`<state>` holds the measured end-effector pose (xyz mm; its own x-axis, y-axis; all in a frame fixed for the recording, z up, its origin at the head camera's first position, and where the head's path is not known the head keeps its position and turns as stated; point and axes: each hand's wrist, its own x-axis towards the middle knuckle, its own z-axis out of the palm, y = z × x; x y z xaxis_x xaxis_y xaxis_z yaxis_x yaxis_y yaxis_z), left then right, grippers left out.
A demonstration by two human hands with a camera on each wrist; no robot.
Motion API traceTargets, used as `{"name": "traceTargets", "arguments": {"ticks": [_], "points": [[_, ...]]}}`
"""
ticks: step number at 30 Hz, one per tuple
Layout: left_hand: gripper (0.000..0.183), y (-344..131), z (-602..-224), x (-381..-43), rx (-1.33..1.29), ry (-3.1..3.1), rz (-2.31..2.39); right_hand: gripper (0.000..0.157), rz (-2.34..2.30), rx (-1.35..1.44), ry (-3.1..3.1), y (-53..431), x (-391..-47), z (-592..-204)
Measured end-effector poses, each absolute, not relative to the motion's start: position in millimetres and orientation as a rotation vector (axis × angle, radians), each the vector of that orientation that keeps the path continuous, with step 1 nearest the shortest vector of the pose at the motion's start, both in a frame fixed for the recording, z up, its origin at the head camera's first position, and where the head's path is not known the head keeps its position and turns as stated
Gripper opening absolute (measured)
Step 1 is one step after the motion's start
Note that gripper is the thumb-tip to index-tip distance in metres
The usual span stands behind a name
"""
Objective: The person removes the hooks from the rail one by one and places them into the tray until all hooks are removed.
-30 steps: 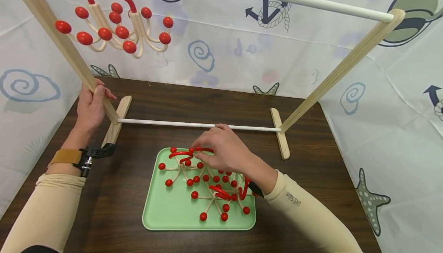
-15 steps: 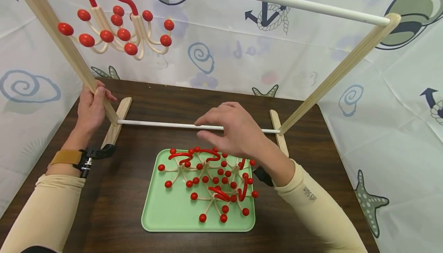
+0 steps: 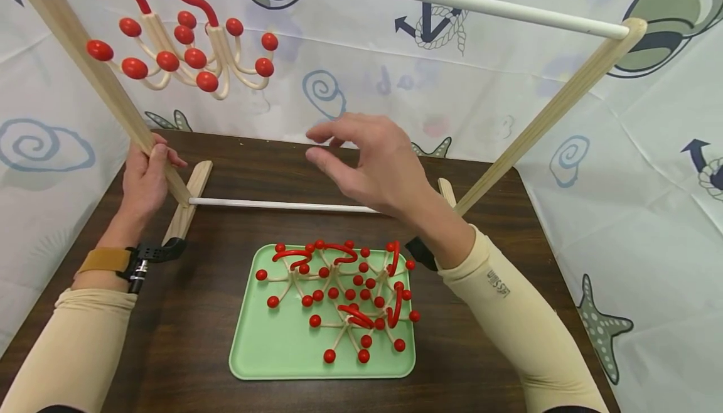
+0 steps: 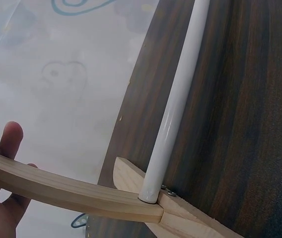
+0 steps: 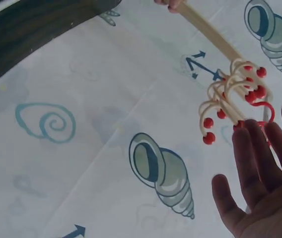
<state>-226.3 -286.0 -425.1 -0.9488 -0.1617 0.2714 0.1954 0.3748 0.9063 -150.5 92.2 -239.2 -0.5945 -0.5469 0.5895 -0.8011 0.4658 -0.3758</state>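
My left hand grips the left wooden post of a stand, low down near its foot; in the left wrist view, fingers show past the post's far side. My right hand is raised in the air beyond the tray, thumb and fingers apart, holding nothing. In the right wrist view its fingers are extended and overlap the hanging pieces. Two pieces with red hooks, beige prongs and red ball tips hang at upper left. Several similar pieces lie on the green tray.
The stand's white top bar spans overhead, and its lower white bar runs behind the tray. A right wooden post leans up at the right. A printed curtain surrounds the dark wooden table.
My right hand has risen from over the tray's pieces, up and away past the lower bar, with its fingers spread. The left hand stays on the post.
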Motion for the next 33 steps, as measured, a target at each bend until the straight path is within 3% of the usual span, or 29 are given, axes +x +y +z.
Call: {"name": "traceTargets", "arguments": {"ticks": [25,33], "points": [[0.019,-287,-424,-225,-0.061,-2.324,-1.575,0.057,0.341,0.844,-2.605,-17,-216,-169],[0.019,-283,-421,-223,-0.056,-2.345,-1.594,0.052,0.361,0.754,-2.691,-39,-226,-166]]}}
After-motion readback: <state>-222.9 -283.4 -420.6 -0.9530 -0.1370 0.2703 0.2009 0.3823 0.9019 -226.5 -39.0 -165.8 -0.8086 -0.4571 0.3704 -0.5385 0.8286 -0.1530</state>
